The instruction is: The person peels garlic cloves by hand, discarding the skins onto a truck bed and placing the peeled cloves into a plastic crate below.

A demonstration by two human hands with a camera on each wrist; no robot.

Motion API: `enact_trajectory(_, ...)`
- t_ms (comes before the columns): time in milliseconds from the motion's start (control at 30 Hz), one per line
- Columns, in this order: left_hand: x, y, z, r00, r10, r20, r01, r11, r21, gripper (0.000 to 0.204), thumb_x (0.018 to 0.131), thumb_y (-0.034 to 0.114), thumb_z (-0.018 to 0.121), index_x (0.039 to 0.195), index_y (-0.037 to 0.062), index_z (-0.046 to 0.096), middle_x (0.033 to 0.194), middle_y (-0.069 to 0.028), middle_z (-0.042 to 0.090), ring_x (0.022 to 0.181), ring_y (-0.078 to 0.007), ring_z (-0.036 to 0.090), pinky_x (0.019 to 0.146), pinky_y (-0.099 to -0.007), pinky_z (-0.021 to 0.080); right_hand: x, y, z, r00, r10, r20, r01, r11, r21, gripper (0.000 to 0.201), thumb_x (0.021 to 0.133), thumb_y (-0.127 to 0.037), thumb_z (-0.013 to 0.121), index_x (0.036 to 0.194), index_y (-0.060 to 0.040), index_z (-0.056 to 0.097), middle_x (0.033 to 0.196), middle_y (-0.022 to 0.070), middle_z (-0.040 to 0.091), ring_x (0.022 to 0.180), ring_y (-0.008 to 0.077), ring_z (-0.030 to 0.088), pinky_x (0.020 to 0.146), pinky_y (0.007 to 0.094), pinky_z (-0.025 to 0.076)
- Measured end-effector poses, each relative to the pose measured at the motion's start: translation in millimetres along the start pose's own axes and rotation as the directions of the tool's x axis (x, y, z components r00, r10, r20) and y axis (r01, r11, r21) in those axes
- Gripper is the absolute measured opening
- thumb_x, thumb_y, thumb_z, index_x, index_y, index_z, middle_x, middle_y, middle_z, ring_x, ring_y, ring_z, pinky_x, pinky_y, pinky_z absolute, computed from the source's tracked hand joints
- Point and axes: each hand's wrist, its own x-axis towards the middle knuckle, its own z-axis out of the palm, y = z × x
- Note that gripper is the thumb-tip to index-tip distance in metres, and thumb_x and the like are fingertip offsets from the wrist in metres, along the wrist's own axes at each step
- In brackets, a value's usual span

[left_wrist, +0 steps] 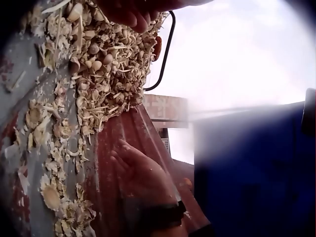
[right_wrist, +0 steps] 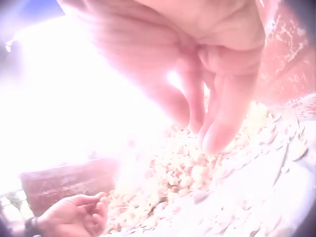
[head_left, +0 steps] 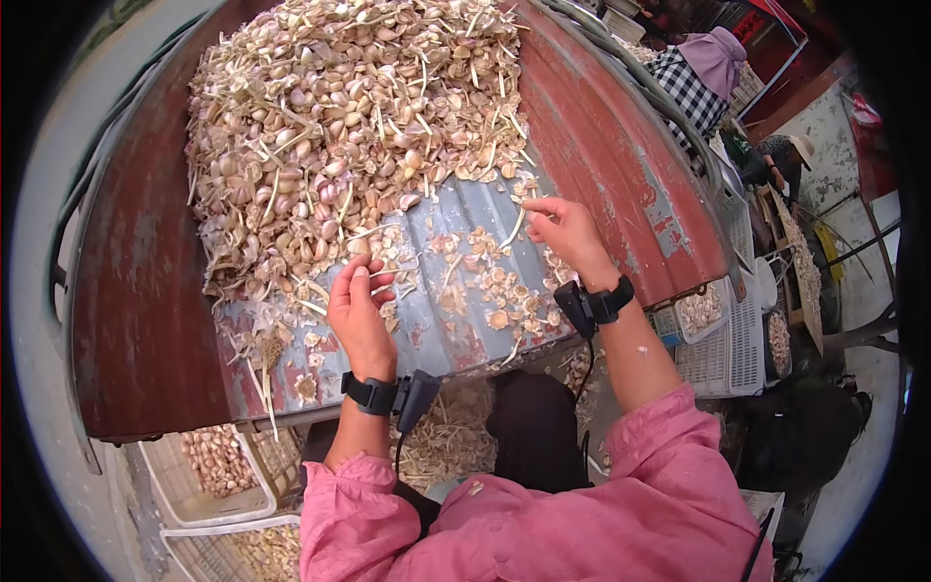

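In the head view, a large heap of garlic cloves and dry stalks (head_left: 320,126) covers the upper part of a metal sheet (head_left: 427,339). The left hand (head_left: 363,320) is at the heap's lower edge, fingers loosely bent, no item plainly visible in them. Farther right, the right hand (head_left: 577,242) has thumb and index finger close together beside a pale stalk (head_left: 515,229); whether it pinches the stalk cannot be told. The right wrist view shows the right hand's fingers (right_wrist: 217,133) pointing down over glare-washed garlic. Only fingers of the left hand (left_wrist: 136,15) show in the left wrist view.
Loose skins (head_left: 499,291) are scattered on the sheet's lower part. Red ribbed side panels (head_left: 145,281) flank the heap. Crates of cloves (head_left: 218,464) stand below left; a white crate (head_left: 722,339) stands at the right. Two other people are at the upper right.
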Motion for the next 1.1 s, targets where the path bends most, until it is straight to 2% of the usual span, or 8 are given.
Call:
enact_trajectory(67, 0, -2, -1, 0.998, -0.043, 0.044, 0.042, 0.999, 0.031, 0.023, 0.086, 0.015, 0.046, 0.103, 0.0016, 0.054, 0.089, -0.0066, 0.059, 0.071, -0.0103, 0.056, 0.058, -0.0202, 0.045, 83, 34, 10, 0.961, -0.103, -0.255, -0.020, 0.899, -0.438, 0.030, 0.076, -0.015, 0.057, 0.102, -0.0018, 0.058, 0.080, 0.0105, 0.062, 0.070, 0.0162, 0.060, 0.064, 0.0277, 0.047)
enact_trajectory(267, 9, -9, 8, 0.984, -0.159, 0.085, 0.155, 0.986, 0.054, 0.022, 0.085, 0.013, 0.047, 0.103, 0.0013, 0.054, 0.090, -0.0072, 0.059, 0.071, -0.0105, 0.056, 0.058, -0.0207, 0.044, 145, 86, 33, 0.964, -0.235, -0.122, 0.082, 0.702, -0.707, 0.026, 0.070, -0.014, 0.060, 0.094, -0.0031, 0.062, 0.078, 0.0113, 0.063, 0.070, 0.0224, 0.061, 0.066, 0.0289, 0.047)
enact_trajectory(433, 4, -21, 28, 0.921, -0.339, 0.193, 0.325, 0.940, 0.101, 0.026, 0.085, 0.020, 0.052, 0.102, 0.0003, 0.054, 0.092, -0.0080, 0.059, 0.076, -0.0119, 0.057, 0.062, -0.0230, 0.045, 39, 18, 66, 0.941, -0.331, 0.066, 0.338, 0.924, -0.178, 0.027, 0.070, -0.003, 0.061, 0.097, -0.0021, 0.061, 0.083, 0.0067, 0.054, 0.065, 0.0136, 0.055, 0.058, 0.0232, 0.045)
enact_trajectory(600, -5, -36, 35, 0.880, -0.357, 0.313, 0.369, 0.929, 0.021, 0.031, 0.083, 0.021, 0.057, 0.105, -0.0012, 0.053, 0.091, -0.0068, 0.059, 0.078, -0.0112, 0.056, 0.061, -0.0220, 0.045, -33, -18, 80, 0.747, -0.646, 0.160, 0.654, 0.668, -0.356, 0.034, 0.070, 0.005, 0.059, 0.104, -0.0025, 0.056, 0.092, 0.0114, 0.056, 0.075, 0.0188, 0.059, 0.064, 0.0254, 0.048)
enact_trajectory(700, -8, -38, 31, 0.878, -0.341, 0.336, 0.362, 0.932, -0.001, 0.031, 0.081, 0.018, 0.059, 0.104, -0.0021, 0.055, 0.084, -0.0055, 0.060, 0.072, -0.0095, 0.056, 0.059, -0.0204, 0.045, -38, -16, 74, 0.780, -0.610, 0.138, 0.616, 0.712, -0.337, 0.029, 0.071, 0.004, 0.060, 0.100, -0.0001, 0.058, 0.090, 0.0092, 0.057, 0.075, 0.0157, 0.059, 0.066, 0.0242, 0.048)
enact_trajectory(833, -10, -33, 26, 0.852, -0.295, 0.433, 0.206, 0.948, 0.241, 0.021, 0.082, 0.012, 0.058, 0.099, 0.0005, 0.057, 0.077, -0.0043, 0.061, 0.067, -0.0088, 0.057, 0.062, -0.0204, 0.047, -24, -17, 43, 0.920, -0.147, 0.363, 0.073, 0.975, 0.211, 0.017, 0.072, -0.005, 0.064, 0.088, 0.0017, 0.063, 0.077, 0.0026, 0.057, 0.070, 0.0086, 0.056, 0.062, 0.0218, 0.046)
enact_trajectory(933, -13, -21, 29, 0.795, -0.308, 0.522, 0.220, 0.949, 0.224, 0.016, 0.083, 0.010, 0.052, 0.096, 0.0004, 0.055, 0.075, -0.0032, 0.058, 0.062, -0.0084, 0.055, 0.062, -0.0218, 0.047, 3, -25, 20, 0.680, 0.094, 0.727, -0.252, 0.961, 0.112, 0.014, 0.074, -0.007, 0.061, 0.086, 0.0010, 0.063, 0.069, 0.0058, 0.060, 0.060, 0.0094, 0.057, 0.055, 0.0216, 0.047)
enact_trajectory(1100, 7, -29, 23, 0.878, -0.394, 0.272, 0.442, 0.886, -0.140, 0.013, 0.079, 0.005, 0.038, 0.085, 0.0025, 0.049, 0.068, -0.0035, 0.048, 0.051, -0.0102, 0.045, 0.052, -0.0237, 0.044, 127, 31, 29, 0.996, -0.090, -0.026, 0.077, 0.942, -0.328, 0.020, 0.071, -0.012, 0.062, 0.090, -0.0056, 0.064, 0.077, 0.0092, 0.062, 0.068, 0.0199, 0.060, 0.062, 0.0290, 0.048)
